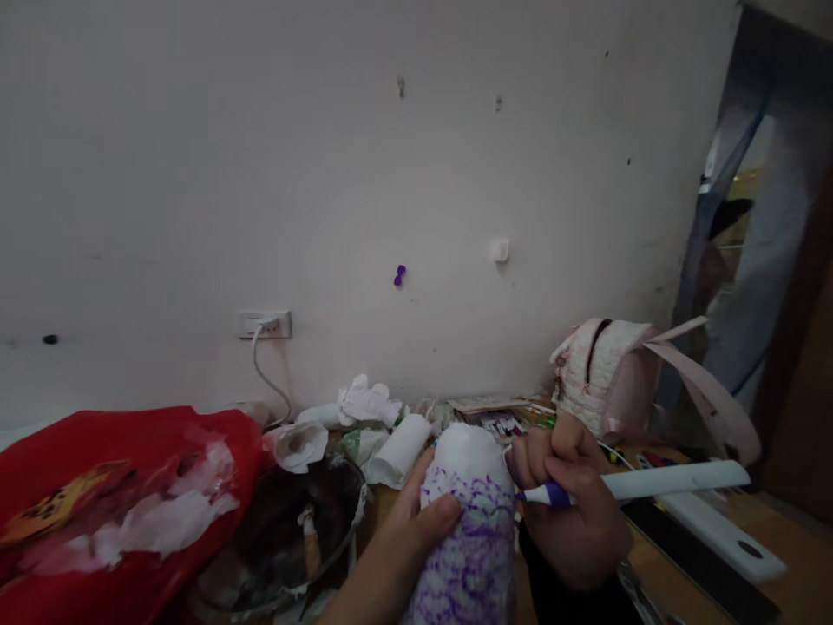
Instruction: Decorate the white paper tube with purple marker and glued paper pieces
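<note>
A white rounded cylinder [469, 538], with rows of purple scalloped marks over its lower part and a bare white top, stands before me. What it is made of I cannot tell. My left hand [416, 529] is wrapped round its left side, thumb across the front. In my right hand [573, 503] is a white marker pen [677, 479] with a purple collar, held near the tip. The tip points left and sits at the cylinder's right edge; whether it touches is too small to tell.
A red plastic bag [214, 451] lies at the left beside a dark lined bin [260, 538]. Behind are a white paper roll [402, 447] and crumpled paper [368, 401]. A pale pink backpack [605, 373] and a long white object [722, 534] are on the right. A plug sits in the wall socket [265, 325].
</note>
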A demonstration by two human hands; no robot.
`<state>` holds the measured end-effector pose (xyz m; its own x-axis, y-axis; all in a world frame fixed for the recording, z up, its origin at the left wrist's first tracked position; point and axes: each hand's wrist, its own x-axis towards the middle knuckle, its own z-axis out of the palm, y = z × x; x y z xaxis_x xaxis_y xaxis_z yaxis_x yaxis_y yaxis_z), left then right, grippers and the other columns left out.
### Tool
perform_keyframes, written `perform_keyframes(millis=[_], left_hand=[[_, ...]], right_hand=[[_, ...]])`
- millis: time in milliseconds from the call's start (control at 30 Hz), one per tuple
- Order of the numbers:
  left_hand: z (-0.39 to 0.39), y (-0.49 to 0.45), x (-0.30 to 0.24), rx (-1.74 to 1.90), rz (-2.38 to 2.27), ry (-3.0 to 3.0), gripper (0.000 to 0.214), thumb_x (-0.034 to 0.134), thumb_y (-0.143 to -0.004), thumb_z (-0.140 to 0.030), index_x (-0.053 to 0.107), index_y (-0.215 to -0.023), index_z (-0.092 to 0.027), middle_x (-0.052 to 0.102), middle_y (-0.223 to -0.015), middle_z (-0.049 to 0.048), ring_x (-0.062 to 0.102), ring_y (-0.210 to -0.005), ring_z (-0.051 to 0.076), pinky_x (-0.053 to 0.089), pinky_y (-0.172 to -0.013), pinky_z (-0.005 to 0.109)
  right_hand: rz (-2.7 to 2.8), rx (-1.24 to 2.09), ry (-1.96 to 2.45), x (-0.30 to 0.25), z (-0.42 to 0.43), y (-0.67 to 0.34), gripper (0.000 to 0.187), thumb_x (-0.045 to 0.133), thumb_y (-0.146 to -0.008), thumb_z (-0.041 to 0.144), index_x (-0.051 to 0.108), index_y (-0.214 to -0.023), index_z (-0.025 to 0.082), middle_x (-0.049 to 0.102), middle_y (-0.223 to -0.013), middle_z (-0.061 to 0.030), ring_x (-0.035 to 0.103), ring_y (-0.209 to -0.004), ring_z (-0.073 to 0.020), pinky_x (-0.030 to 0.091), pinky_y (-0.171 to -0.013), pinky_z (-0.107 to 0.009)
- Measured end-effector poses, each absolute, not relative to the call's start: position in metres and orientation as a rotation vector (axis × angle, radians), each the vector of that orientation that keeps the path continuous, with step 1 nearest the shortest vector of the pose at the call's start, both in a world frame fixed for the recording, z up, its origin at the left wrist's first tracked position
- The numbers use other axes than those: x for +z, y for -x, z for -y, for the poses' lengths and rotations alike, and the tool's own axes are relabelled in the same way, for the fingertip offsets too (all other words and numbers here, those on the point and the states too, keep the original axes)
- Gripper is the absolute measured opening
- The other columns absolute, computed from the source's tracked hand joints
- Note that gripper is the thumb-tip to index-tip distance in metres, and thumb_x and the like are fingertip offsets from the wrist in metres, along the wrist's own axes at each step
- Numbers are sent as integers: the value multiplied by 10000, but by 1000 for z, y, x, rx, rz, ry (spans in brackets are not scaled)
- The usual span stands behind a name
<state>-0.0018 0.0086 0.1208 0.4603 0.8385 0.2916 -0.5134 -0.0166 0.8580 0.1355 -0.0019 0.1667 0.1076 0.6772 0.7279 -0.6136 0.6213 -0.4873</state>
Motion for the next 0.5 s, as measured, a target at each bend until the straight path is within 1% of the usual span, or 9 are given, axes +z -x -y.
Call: perform_keyframes(millis=[67, 133, 233, 267, 400, 500], left_hand=[[-11, 3, 120, 1107, -366, -1170, 672, 651, -711, -505, 470, -1267, -174, 590, -1202, 135, 481, -1175, 343, 340, -1013, 448], [-16, 4, 118, 1089, -376, -1176, 627, 631, -724, -507, 502, -1244, -181, 600, -1189, 125, 479, -1179, 335, 351, -1008, 435], [-26, 4, 115, 1083, -374, -1192, 619, 692, -640, -527, 593, -1142, -179, 640, -1118, 115, 480, -1173, 344, 365, -1004, 410], [-27, 4, 115, 1104, -374, -1194, 607, 693, -632, -534, 608, -1118, -181, 649, -1098, 110, 482, -1170, 342, 371, -1001, 403], [-22, 1, 119, 1168, -383, -1192, 588, 656, -676, -534, 580, -1132, -171, 664, -1027, 107, 531, -1103, 327, 400, -956, 398], [-12, 0, 126, 1170, -382, -1205, 669, 735, -599, -519, 544, -1132, -162, 652, -1013, 111, 575, -1020, 317, 427, -895, 389]], right_hand=[[1092, 943, 87, 168, 2, -134, 277, 496, -700, 161, 252, -578, 207, 214, -464, 73, 179, -413, -91, 196, -409, -241], [1068, 925, 123, 169, 2, -132, 277, 500, -687, 149, 255, -570, 206, 219, -464, 74, 193, -416, -91, 210, -411, -234], [1061, 874, 148, 168, 0, -128, 277, 503, -685, 147, 262, -560, 206, 231, -463, 78, 208, -416, -90, 224, -409, -225], [1064, 845, 152, 168, 0, -127, 282, 503, -689, 145, 261, -558, 206, 236, -462, 78, 212, -416, -89, 228, -408, -220], [1080, 753, 194, 167, 2, -121, 293, 494, -706, 126, 257, -554, 208, 248, -460, 78, 245, -418, -91, 249, -405, -207], [1060, 720, 248, 169, 6, -118, 311, 503, -691, 114, 244, -546, 207, 244, -453, 81, 239, -420, -89, 255, -398, -198]])
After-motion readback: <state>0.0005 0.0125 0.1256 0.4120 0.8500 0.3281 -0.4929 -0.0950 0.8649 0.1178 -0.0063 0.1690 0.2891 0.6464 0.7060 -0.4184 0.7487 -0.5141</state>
